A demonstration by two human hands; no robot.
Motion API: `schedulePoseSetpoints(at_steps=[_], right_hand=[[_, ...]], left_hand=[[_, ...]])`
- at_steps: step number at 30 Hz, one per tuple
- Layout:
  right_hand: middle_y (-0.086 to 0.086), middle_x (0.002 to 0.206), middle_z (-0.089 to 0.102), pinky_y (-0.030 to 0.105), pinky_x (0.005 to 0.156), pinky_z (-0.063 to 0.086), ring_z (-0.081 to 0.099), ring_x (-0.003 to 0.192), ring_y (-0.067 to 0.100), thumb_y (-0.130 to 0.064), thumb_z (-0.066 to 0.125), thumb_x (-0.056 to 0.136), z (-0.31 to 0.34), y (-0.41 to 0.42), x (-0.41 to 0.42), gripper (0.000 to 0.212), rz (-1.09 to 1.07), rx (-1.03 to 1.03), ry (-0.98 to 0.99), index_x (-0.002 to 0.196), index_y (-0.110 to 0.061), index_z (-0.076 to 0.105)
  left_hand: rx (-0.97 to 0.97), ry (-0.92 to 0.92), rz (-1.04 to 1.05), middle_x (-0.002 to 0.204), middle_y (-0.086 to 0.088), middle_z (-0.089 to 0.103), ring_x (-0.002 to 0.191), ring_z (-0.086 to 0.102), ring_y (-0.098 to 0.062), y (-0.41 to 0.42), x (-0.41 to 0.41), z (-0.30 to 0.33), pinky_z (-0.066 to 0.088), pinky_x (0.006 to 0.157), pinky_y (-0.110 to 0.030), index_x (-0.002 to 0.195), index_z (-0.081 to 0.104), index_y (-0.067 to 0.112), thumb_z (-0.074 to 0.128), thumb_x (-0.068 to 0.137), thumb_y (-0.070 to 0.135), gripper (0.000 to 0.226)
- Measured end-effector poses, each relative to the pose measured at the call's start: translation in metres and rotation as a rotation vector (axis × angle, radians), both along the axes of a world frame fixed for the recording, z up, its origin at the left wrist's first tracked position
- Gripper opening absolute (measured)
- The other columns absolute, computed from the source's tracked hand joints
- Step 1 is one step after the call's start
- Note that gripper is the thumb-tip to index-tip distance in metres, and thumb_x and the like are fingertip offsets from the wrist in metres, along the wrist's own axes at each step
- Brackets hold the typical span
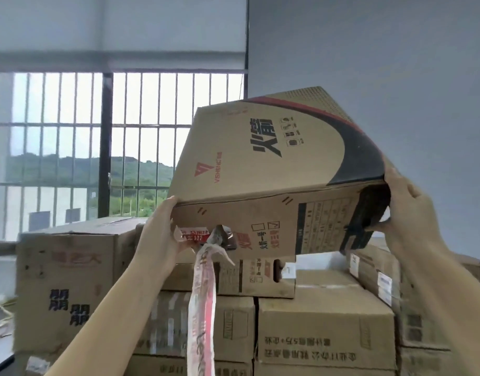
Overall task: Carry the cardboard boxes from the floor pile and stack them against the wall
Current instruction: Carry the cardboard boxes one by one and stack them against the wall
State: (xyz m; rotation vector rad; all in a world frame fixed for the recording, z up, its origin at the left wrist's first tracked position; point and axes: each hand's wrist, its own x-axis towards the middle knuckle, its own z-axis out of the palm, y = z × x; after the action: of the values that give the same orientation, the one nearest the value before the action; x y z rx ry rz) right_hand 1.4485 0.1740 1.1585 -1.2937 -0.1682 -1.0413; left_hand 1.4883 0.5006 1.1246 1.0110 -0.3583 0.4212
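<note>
A brown cardboard box with black and red print is held up high, tilted, above the stack of boxes against the grey wall. My left hand grips its lower left edge. My right hand grips its right end near the black printed corner. A strip of red and white tape hangs loose from the box's underside. Just below the box lies a flat box with a hand hole, on top of the stack.
A large box with black characters stands at the left of the stack. More boxes sit at the right. A barred window is behind on the left, the grey wall on the right.
</note>
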Motion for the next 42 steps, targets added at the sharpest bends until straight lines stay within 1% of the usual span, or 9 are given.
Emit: schedulePoseSetpoints(at_steps=[5, 15, 20, 26, 30, 34, 36, 39, 42], right_hand=[[-0.021, 0.068, 0.067, 0.054, 0.077, 0.056, 0.063, 0.067, -0.009, -0.05, 0.047, 0.095, 0.008, -0.004, 0.108, 0.026, 0.048, 0.039, -0.009, 0.089, -0.032, 0.066], [-0.021, 0.073, 0.068, 0.033, 0.061, 0.05, 0.062, 0.083, 0.008, -0.064, 0.046, 0.089, -0.007, -0.001, 0.293, 0.027, 0.027, 0.033, 0.022, 0.078, -0.048, 0.064], [-0.014, 0.083, 0.068, 0.029, 0.043, 0.05, 0.059, 0.081, 0.007, -0.063, 0.048, 0.089, -0.007, -0.009, 0.379, 0.025, 0.054, 0.005, 0.152, 0.094, -0.042, 0.062], [-0.011, 0.109, 0.058, 0.06, 0.06, 0.056, 0.048, 0.114, 0.02, -0.039, 0.047, 0.098, -0.009, -0.039, 0.457, 0.015, 0.221, -0.168, 0.473, 0.095, -0.041, 0.062], [-0.012, 0.116, 0.059, 0.035, 0.066, 0.056, 0.055, 0.109, 0.014, -0.022, 0.049, 0.098, -0.016, -0.054, 0.475, 0.032, 0.185, -0.416, 0.5, 0.096, -0.054, 0.054], [-0.007, 0.108, 0.061, 0.043, 0.079, 0.05, 0.057, 0.102, 0.019, -0.038, 0.048, 0.097, -0.054, -0.058, 0.485, 0.03, 0.171, -0.487, 0.611, 0.122, -0.051, 0.038], [-0.002, 0.113, 0.062, 0.037, 0.065, 0.054, 0.057, 0.1, 0.019, -0.043, 0.045, 0.096, -0.075, -0.054, 0.484, 0.037, 0.19, -0.441, 0.649, 0.132, -0.042, 0.037], [-0.013, 0.099, 0.063, 0.021, 0.043, 0.049, 0.058, 0.079, 0.004, -0.041, 0.042, 0.098, -0.087, -0.048, 0.484, 0.027, 0.161, -0.389, 0.598, 0.125, -0.042, 0.044], [-0.017, 0.09, 0.061, 0.016, 0.043, 0.047, 0.057, 0.076, -0.001, -0.039, 0.042, 0.099, -0.091, -0.05, 0.486, 0.021, 0.14, -0.411, 0.567, 0.119, -0.045, 0.043]], left_hand=[[0.012, -0.073, -0.044, 0.072, 0.005, 0.066, 0.074, 0.065, -0.009, -0.007, 0.099, 0.023, 0.05, 0.075, -0.042, 0.102, 0.059, 0.021, 0.043, 0.097, 0.025, 0.017], [0.108, -0.073, -0.087, 0.085, -0.001, 0.061, 0.085, 0.059, -0.012, -0.004, 0.291, 0.01, 0.047, 0.081, -0.048, 0.101, 0.06, 0.019, 0.04, 0.098, 0.022, 0.021], [0.244, 0.024, -0.054, 0.089, 0.005, 0.071, 0.082, 0.067, -0.005, 0.01, 0.366, 0.009, 0.056, 0.071, -0.044, 0.101, 0.066, 0.022, 0.05, 0.095, 0.027, 0.018], [0.653, 0.154, 0.102, 0.127, 0.012, 0.055, 0.111, 0.053, -0.007, 0.024, 0.422, 0.015, 0.049, 0.084, -0.037, 0.137, 0.044, 0.033, 0.047, 0.097, 0.04, 0.041], [0.754, 0.073, 0.292, 0.104, 0.013, 0.067, 0.078, 0.068, -0.001, 0.005, 0.442, 0.001, 0.052, 0.063, -0.019, 0.142, 0.036, 0.031, 0.049, 0.097, 0.035, 0.047], [0.708, -0.028, 0.53, 0.121, 0.007, 0.062, 0.102, 0.062, -0.012, -0.008, 0.452, -0.033, 0.05, 0.086, -0.032, 0.146, 0.033, 0.03, 0.051, 0.097, 0.03, 0.052], [0.694, -0.055, 0.532, 0.126, 0.007, 0.058, 0.112, 0.057, -0.014, -0.012, 0.452, -0.041, 0.046, 0.095, -0.036, 0.148, 0.028, 0.033, 0.05, 0.097, 0.028, 0.056], [0.654, -0.033, 0.526, 0.114, 0.025, 0.052, 0.101, 0.052, 0.004, -0.015, 0.452, -0.041, 0.04, 0.085, -0.019, 0.148, 0.025, 0.036, 0.049, 0.098, 0.028, 0.056], [0.651, -0.005, 0.531, 0.108, 0.032, 0.05, 0.092, 0.051, 0.013, -0.017, 0.453, -0.041, 0.037, 0.079, -0.013, 0.147, 0.024, 0.039, 0.049, 0.098, 0.028, 0.056]])
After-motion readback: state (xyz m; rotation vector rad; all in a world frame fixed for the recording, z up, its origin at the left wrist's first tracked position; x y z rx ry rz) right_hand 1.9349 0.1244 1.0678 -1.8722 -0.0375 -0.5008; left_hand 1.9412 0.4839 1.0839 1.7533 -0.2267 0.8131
